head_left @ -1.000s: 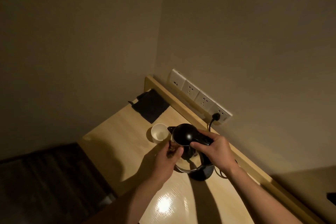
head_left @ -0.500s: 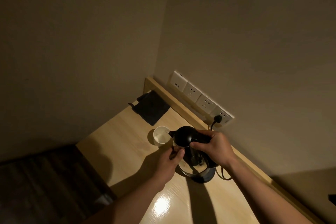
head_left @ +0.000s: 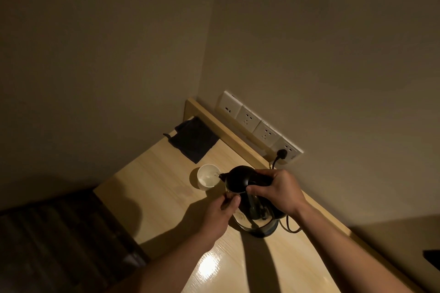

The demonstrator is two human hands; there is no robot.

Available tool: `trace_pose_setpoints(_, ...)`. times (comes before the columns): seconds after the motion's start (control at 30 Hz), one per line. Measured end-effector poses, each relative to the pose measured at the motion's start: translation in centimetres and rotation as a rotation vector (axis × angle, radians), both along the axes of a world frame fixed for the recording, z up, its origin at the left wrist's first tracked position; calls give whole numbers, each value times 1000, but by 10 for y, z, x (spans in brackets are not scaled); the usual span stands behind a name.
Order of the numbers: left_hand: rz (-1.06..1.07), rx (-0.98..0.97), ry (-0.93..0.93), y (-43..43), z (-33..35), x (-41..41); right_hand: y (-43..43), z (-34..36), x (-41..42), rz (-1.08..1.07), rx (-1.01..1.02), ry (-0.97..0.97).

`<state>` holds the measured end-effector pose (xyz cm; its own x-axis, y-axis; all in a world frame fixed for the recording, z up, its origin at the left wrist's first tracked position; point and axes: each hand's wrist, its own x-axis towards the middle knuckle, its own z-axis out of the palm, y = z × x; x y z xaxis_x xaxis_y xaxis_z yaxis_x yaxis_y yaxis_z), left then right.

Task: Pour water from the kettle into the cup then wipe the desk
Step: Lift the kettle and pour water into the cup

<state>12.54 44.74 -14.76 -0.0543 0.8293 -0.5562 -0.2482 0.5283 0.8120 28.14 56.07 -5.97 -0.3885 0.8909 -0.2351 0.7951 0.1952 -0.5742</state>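
A kettle [head_left: 238, 179] with a black lid and a shiny glass-and-steel body is tilted left, its spout at the rim of a small white cup [head_left: 207, 176] that stands on the light wooden desk [head_left: 154, 195]. A thin stream runs from the spout into the cup. My right hand [head_left: 278, 191] is wrapped around the kettle's handle. My left hand [head_left: 220, 215] steadies the kettle's side with its fingertips. A dark cloth [head_left: 193, 139] lies folded in the desk's far corner.
The kettle's black base [head_left: 262, 233] sits under the tilted kettle, its cord [head_left: 289, 226] looping to a plug [head_left: 281, 153] in a row of white wall sockets [head_left: 257, 127]. A raised wooden ledge [head_left: 228, 135] runs along the wall. Dark floor lies to the left.
The kettle has moved left off its base and tipped further toward the cup. Both hands went with it, and water now runs into the cup.
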Motion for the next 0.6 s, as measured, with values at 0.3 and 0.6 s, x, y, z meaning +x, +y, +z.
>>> trace_pose_setpoints(0.3, 11, 8, -21, -1, 3, 1, 1, 2, -2, 10, -10, -13)
trace_pose_setpoints(0.6, 15, 14, -36, -1, 0, 3, 2, 3, -3, 16, -16, -27)
